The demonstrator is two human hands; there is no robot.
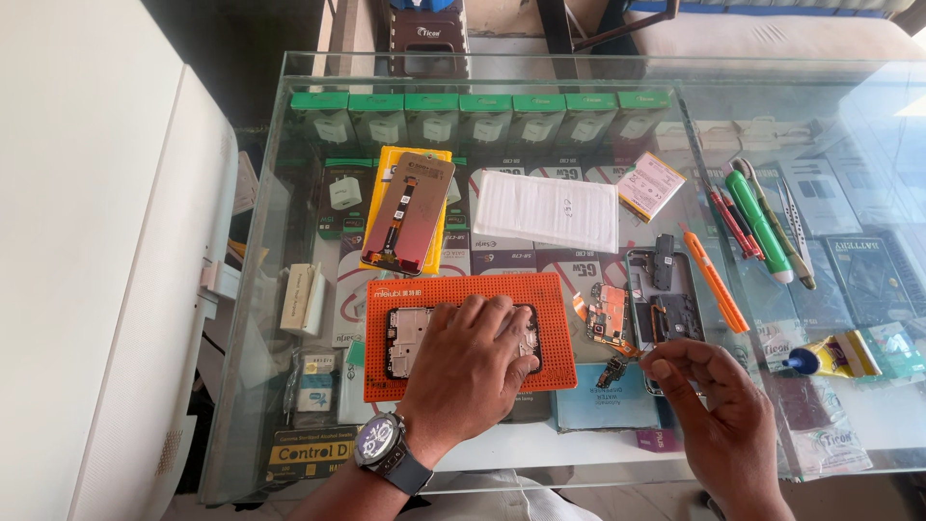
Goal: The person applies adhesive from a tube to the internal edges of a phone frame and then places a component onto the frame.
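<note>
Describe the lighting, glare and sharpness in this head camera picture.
Head view: bright daylight, strongest at the right, where glare washes out the glass counter top; the left hand on the orange mat is sharp, the right hand slightly soft; straight counter edges bow a little, as with a wide lens.

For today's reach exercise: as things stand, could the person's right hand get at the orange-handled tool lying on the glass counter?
Probably yes. The right hand hovers by the open phone back, and the orange-handled tool lies just beyond it on the glass counter, uncovered, with nothing standing between them.
</note>
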